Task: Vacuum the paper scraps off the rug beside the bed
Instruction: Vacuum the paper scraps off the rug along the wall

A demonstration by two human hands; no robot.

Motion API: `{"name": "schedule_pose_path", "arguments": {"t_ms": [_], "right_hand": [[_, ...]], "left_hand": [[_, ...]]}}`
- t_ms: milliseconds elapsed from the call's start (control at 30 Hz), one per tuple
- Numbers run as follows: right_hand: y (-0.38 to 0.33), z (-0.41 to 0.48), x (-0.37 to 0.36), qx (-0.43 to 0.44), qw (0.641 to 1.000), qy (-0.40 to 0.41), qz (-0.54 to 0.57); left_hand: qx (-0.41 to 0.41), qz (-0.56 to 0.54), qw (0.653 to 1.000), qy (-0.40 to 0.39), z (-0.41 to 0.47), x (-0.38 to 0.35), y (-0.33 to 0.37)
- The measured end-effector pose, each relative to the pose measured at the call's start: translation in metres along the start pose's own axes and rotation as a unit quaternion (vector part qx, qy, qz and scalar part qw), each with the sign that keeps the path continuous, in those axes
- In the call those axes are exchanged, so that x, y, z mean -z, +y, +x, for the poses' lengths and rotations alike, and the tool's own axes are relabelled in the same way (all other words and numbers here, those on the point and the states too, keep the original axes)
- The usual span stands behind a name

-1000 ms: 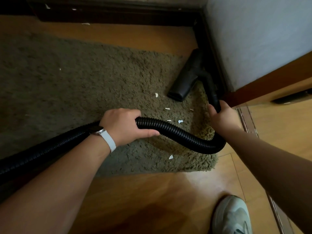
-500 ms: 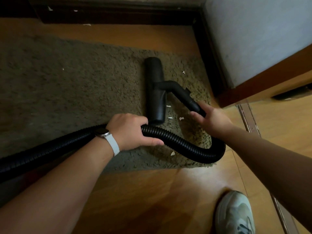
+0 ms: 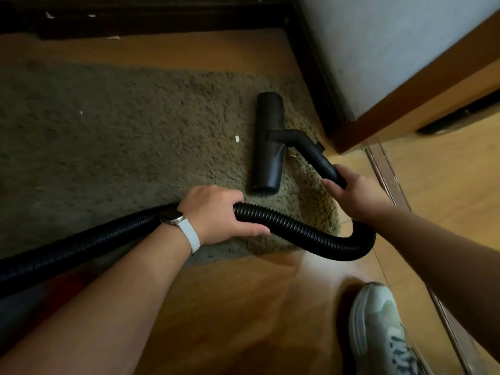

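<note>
Gripping the ribbed hose [image 3: 297, 228] with left hand [image 3: 216, 212], right hand [image 3: 354, 196] clasps the wand [image 3: 313, 152] on rug [image 3: 121, 147].

Black floor nozzle [image 3: 267, 147] flat on shaggy olive rug [image 3: 121, 147], near its right edge. Corrugated hose [image 3: 297, 228] loops past the rug's near right corner. White paper scrap [image 3: 237, 139] lies left of nozzle.

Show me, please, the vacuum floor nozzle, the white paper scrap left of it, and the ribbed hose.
floor nozzle [image 3: 266, 169], head view, middle of its flat black top.
paper scrap [image 3: 237, 139], head view, centre of the scrap.
ribbed hose [image 3: 297, 229], head view, top of its bare curved stretch.
</note>
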State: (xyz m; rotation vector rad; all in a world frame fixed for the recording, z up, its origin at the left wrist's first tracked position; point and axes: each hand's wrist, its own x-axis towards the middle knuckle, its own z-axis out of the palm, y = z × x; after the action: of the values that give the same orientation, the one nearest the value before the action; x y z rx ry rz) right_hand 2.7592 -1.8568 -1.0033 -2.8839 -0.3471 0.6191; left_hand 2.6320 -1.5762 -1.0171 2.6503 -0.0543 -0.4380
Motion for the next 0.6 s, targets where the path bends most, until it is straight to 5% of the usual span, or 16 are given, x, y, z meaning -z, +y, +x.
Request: {"name": "schedule_pose_path", "arguments": {"t_ms": [300, 600], "right_hand": [[-0.019, -0.018, -0.019, 0.120, 0.991, -0.056, -0.024], [0.007, -0.023, -0.011, 0.011, 0.998, -0.056, 0.018]], "left_hand": [[-0.022, 0.016, 1.000, -0.011, -0.017, -0.020, 0.001], [-0.040, 0.040, 0.998, -0.028, -0.024, -0.011, 0.021]]}}
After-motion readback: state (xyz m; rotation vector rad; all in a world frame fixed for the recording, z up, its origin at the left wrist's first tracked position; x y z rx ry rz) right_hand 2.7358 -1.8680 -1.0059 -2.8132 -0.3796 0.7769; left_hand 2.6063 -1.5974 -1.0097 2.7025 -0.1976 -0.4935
